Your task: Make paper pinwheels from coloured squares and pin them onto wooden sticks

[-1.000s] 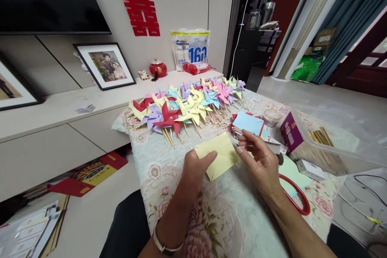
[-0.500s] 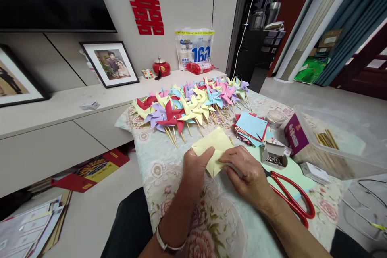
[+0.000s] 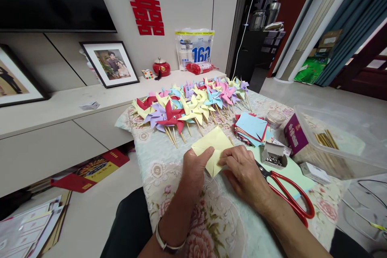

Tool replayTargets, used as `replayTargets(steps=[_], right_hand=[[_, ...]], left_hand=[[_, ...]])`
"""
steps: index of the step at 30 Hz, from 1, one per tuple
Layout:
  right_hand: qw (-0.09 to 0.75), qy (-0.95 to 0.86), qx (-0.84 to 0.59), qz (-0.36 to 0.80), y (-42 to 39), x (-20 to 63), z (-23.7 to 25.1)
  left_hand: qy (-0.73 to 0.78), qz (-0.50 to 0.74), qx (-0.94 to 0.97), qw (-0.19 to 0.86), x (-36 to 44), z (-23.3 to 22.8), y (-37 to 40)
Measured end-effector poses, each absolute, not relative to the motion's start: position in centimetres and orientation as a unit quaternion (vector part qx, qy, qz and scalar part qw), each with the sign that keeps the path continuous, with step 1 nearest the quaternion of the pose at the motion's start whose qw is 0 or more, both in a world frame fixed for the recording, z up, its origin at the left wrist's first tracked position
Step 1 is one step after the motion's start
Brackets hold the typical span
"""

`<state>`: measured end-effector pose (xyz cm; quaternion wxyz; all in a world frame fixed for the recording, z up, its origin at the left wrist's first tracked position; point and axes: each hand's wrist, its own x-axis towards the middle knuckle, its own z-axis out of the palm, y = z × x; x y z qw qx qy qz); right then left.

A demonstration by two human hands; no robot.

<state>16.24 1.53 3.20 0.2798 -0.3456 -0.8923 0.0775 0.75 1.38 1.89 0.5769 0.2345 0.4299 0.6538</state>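
Observation:
A yellow paper square [image 3: 215, 139] with slits toward its centre is held above the flowered tablecloth. My left hand [image 3: 195, 165] grips its left side, thumb on top. At the paper's right part, my right hand [image 3: 244, 171] has its fingers closed on the edge; the fingertips are partly hidden. A stick end shows just behind the paper. Red-handled scissors [image 3: 292, 199] lie right of my right hand on pale green paper [image 3: 298, 181]. Beside them is an opened small box [image 3: 274, 160] of metal pins. Behind it sits a stack of coloured paper squares [image 3: 252, 127].
Several finished paper pinwheels [image 3: 193, 107] on sticks cover the table's far side. On the right, a clear plastic bin [image 3: 335, 157] holds wooden sticks, with a small white box [image 3: 316, 172] in front. A round clear container [image 3: 275, 117] stands behind the paper stack.
My right hand has shifted slightly, its fingers moving closer against the paper. More of the scissors' blades shows now. My left hand stays nearly still.

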Motion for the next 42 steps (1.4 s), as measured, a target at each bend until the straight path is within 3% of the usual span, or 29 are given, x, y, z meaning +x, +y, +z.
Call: replayTargets(steps=[26,34,42], right_hand=[[0.283,-0.878,-0.365,0.126,1.6,16.4,3.6],[0.308,-0.841,-0.416,0.156,1.6,16.3,3.6],[0.316,-0.808,-0.457,0.194,1.9,16.3,3.2]], left_hand=[[0.412,0.614,0.303,0.601,0.8,2.4,0.9],[0.476,0.622,0.288,0.55,0.6,1.0,0.7],[0.414,0.586,0.33,0.614,1.0,1.9,0.7]])
